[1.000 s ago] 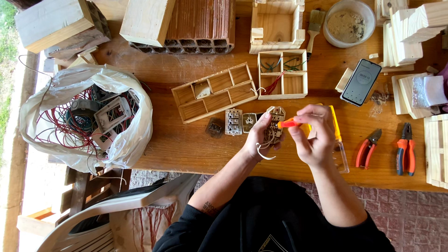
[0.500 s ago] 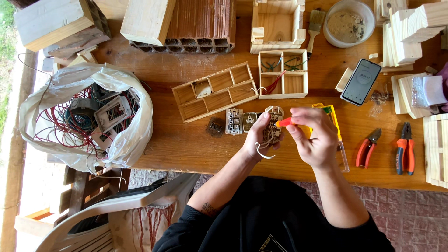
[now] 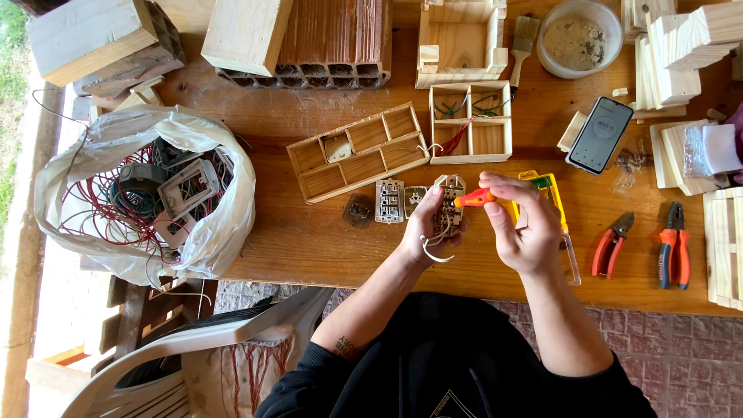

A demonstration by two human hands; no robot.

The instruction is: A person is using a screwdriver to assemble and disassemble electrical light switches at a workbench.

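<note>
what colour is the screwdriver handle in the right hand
Orange, on the screwdriver in the right hand; head view.

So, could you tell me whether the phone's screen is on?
On: the phone shows a lit circular display, lying face up on the table.

cluttered wooden table point(image 3: 309, 232), pliers point(image 3: 675, 244)

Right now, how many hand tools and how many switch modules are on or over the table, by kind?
Screwdrivers: 1, orange, in the right hand, screwdriver
Pliers: 1
Cutters: 1
Brushes: 1
Switch modules: 4; one in the left hand, module; three on the table
Total: 8
</note>
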